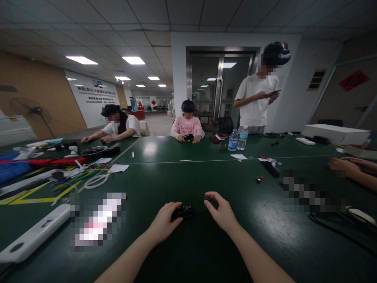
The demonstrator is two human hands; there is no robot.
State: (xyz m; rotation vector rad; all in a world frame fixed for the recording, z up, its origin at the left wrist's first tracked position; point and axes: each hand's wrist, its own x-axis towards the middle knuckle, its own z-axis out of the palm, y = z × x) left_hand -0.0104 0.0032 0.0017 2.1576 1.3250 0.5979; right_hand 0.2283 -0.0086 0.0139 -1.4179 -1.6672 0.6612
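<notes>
My left hand is closed around the left end of a small black device, low over or on the green table; its exact kind does not show. To the right, my right hand pinches a small dark piece between thumb and fingertips. A gap of table separates the dark piece from the black device. The undersides of both things are hidden or too dark to make out.
Left stand a blurred phone-like slab, a white power strip, cables and tools. Right lie small red-and-black bits, a dark strip and another person's hands. Water bottles and several people are farther back.
</notes>
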